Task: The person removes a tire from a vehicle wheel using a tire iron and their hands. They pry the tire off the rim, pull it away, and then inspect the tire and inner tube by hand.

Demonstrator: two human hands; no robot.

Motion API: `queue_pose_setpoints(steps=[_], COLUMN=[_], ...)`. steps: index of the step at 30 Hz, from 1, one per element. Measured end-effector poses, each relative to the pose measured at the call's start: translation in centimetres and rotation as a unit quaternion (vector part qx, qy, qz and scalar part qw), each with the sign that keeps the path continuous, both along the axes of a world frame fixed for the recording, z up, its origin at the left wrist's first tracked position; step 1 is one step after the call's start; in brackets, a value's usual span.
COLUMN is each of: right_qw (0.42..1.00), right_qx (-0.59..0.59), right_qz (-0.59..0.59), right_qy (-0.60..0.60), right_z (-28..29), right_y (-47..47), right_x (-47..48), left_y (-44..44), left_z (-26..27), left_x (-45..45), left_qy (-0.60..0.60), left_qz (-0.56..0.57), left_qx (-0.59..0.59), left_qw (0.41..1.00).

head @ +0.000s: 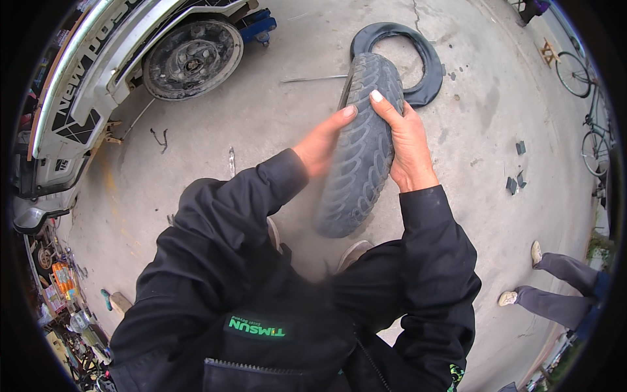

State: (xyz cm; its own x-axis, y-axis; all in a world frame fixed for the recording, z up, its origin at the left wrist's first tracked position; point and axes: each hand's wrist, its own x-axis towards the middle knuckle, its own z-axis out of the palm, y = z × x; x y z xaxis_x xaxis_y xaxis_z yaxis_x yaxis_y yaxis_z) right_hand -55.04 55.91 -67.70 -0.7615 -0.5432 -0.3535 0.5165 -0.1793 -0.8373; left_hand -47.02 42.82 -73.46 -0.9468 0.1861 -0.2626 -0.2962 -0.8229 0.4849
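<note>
A worn black rubber tyre [360, 152] stands on edge before me, its tread facing up. My left hand [323, 142] grips its left side, thumb on the tread, fingers hidden behind the sidewall. On the opposite side my right hand [409, 142] holds the tyre, with its thumb across the tread. Beyond it a black inner tube [430, 54] lies flat on the concrete, partly covered by the tyre. A thin metal rod [311, 79] lies left of the tyre, its right end hidden behind it. Another metal bar [231, 161] rests on the floor near my left sleeve.
A vehicle with a bare steel wheel [193, 61] stands upper left, a blue jack [257, 27] beside it. Small black pieces [512, 185] lie at right. Another person's legs [553, 299] are lower right, bicycles [573, 73] upper right. Assorted parts [83, 328] crowd the lower left.
</note>
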Motion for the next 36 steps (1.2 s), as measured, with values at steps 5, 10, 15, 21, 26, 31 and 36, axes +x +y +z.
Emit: queue_pose_setpoints(steps=[5, 10, 15, 21, 26, 31, 36], right_qw=[1.0, 1.0, 1.0, 1.0, 1.0, 0.999, 0.998], right_qx=[-0.005, -0.004, 0.0, 0.01, 0.001, 0.009, 0.002], right_qz=[0.011, 0.02, 0.013, 0.006, 0.021, 0.03, 0.031], right_qy=[-0.01, -0.004, 0.016, 0.007, 0.009, 0.035, 0.046], right_z=[-0.1, -0.4, -0.6, -0.8, -0.9, -1.3, -1.2], right_y=[0.1, 0.3, 0.3, 0.3, 0.1, 0.1, -0.1], right_x=[-1.1, -1.6, -1.6, -1.8, -1.5, -1.4, -1.1], left_y=[0.6, 0.7, 0.7, 0.7, 0.7, 0.3, 0.0], left_z=[0.5, 0.8, 0.9, 0.6, 0.8, -0.1, -0.1], left_x=[-0.6, -0.8, -0.9, -1.0, -0.1, 0.9, 1.3], left_qy=[0.015, 0.0, -0.011, -0.007, 0.001, 0.013, 0.015], left_qz=[-0.006, -0.002, -0.004, -0.013, 0.005, -0.013, -0.03], left_qx=[-0.003, 0.005, 0.009, 0.027, 0.028, 0.037, 0.02], left_qw=[1.0, 1.0, 1.0, 1.0, 1.0, 0.999, 0.999])
